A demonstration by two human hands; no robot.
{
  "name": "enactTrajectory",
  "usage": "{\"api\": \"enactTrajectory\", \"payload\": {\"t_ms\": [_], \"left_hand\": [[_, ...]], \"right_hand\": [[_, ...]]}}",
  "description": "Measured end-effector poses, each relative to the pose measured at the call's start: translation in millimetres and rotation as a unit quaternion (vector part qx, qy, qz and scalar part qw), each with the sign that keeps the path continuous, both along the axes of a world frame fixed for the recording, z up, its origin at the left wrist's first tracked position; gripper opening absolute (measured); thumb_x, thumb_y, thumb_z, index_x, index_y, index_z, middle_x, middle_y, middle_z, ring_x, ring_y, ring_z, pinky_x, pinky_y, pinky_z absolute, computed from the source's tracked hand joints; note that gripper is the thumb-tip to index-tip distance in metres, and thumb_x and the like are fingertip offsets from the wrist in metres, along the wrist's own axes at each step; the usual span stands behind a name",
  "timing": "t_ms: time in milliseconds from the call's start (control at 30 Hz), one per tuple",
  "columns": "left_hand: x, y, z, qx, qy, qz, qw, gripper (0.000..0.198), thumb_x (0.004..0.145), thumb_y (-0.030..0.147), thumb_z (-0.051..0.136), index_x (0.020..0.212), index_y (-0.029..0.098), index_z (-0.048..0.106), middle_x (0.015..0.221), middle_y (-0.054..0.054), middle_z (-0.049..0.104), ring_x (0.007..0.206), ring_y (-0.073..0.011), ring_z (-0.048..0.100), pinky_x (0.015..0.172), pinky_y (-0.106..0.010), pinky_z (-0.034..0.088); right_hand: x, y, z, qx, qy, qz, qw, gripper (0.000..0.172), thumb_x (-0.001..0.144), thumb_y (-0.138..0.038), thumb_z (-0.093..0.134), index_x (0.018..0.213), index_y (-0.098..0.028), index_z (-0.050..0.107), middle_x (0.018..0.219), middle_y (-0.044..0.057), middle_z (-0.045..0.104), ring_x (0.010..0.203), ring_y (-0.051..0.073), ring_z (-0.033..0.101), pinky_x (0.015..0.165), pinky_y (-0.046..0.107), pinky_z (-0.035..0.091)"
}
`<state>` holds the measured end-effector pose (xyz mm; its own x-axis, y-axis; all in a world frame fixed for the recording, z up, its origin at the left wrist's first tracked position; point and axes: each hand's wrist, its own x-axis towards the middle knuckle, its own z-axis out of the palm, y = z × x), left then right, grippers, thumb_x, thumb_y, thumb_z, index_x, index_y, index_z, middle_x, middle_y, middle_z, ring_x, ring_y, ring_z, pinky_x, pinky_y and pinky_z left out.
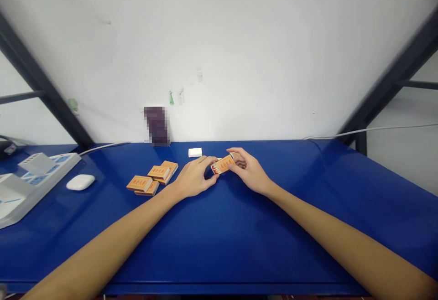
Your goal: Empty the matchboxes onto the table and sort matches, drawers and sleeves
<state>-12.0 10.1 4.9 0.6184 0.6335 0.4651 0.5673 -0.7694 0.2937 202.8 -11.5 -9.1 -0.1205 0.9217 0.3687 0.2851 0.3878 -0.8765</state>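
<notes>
Both my hands meet over the middle of the blue table (219,236) around one orange matchbox (223,164). Its tray is slid partly out at the left end and red match heads show there. My left hand (195,177) pinches that open end with fingers curled. My right hand (248,168) grips the box's right end with fingers closed around it. Several more orange matchboxes (152,179) lie in a loose pile just left of my left hand.
A small white box (195,152) lies near the wall behind my hands. A white earbud case (80,182) and a white power strip (30,181) sit at the far left. A blurred dark object (156,126) leans on the wall. Dark diagonal frame bars flank the table.
</notes>
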Motion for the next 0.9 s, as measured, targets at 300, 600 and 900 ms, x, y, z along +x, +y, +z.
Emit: {"api": "enactTrajectory", "payload": {"t_ms": [300, 600, 900], "left_hand": [[0.3, 1.5, -0.3, -0.007, 0.017, -0.001, 1.0, 0.04, 0.084, 0.031, 0.063, 0.123, 0.024, 0.057, 0.11, -0.004, 0.069, 0.094, -0.0212, 0.066, 0.085, -0.036, 0.052], [-0.3, 2.2, -1.6, 0.025, 0.016, 0.01, 1.0, 0.029, 0.084, 0.031, 0.063, 0.11, 0.02, 0.064, 0.108, -0.005, 0.066, 0.089, -0.0194, 0.065, 0.08, -0.033, 0.053], [-0.6, 0.9, -0.8, 0.027, 0.032, 0.023, 0.999, 0.035, 0.085, 0.035, 0.06, 0.117, 0.02, 0.062, 0.096, -0.004, 0.067, 0.078, -0.0185, 0.064, 0.072, -0.032, 0.052]], "right_hand": [[-1.0, -2.6, 4.2, 0.007, -0.063, -0.019, 0.998, 0.029, 0.084, -0.039, 0.059, 0.107, -0.022, 0.062, 0.068, -0.004, 0.053, 0.059, 0.014, 0.051, 0.061, 0.03, 0.044], [1.9, 3.6, -1.7, -0.007, 0.009, -0.052, 0.999, 0.027, 0.081, -0.033, 0.057, 0.103, -0.02, 0.061, 0.078, 0.0, 0.064, 0.064, 0.015, 0.056, 0.061, 0.029, 0.046], [6.7, 5.5, 1.7, 0.004, 0.053, -0.167, 0.985, 0.032, 0.081, -0.034, 0.05, 0.098, -0.018, 0.072, 0.095, 0.006, 0.074, 0.086, 0.023, 0.066, 0.077, 0.034, 0.05]]}}
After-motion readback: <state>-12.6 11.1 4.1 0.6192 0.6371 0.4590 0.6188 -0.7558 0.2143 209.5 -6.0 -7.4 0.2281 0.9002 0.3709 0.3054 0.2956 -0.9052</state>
